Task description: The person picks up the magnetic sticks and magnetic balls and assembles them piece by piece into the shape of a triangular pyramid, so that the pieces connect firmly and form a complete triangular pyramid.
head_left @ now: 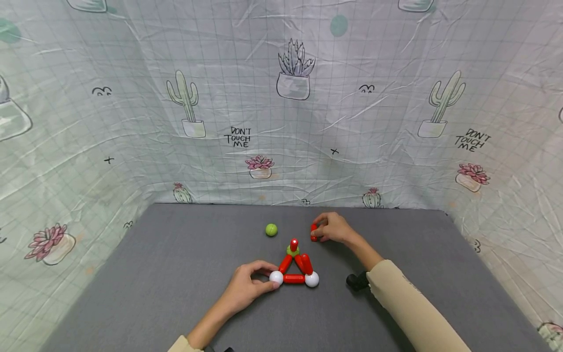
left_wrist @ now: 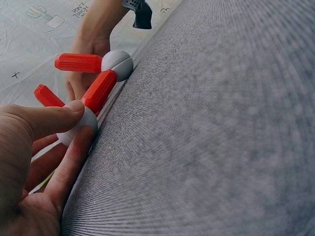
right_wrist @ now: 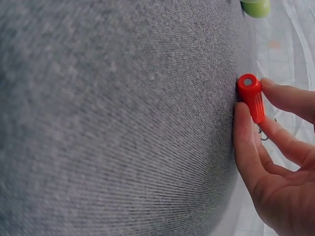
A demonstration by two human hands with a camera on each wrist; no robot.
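Observation:
My left hand [head_left: 244, 286] pinches a white ball [head_left: 276, 278] at the near left corner of a triangle of red magnetic rods. A red rod [head_left: 294, 279] joins it to a second white ball [head_left: 312, 279], from which another rod [head_left: 307, 264] rises at a tilt. At the far corner a green ball [head_left: 292, 251] bears a raised red rod [head_left: 294, 244]. Farther right, my right hand [head_left: 335, 228] holds a loose red rod [right_wrist: 252, 96] between thumb and fingers, at the table surface; its end shows a grey metal disc.
A loose green ball [head_left: 271, 230] lies on the grey table [head_left: 176, 274] beyond the triangle. Behind the table hangs a cloth [head_left: 308, 122] printed with cacti. A black wrist device [head_left: 357, 282] sits at my right sleeve.

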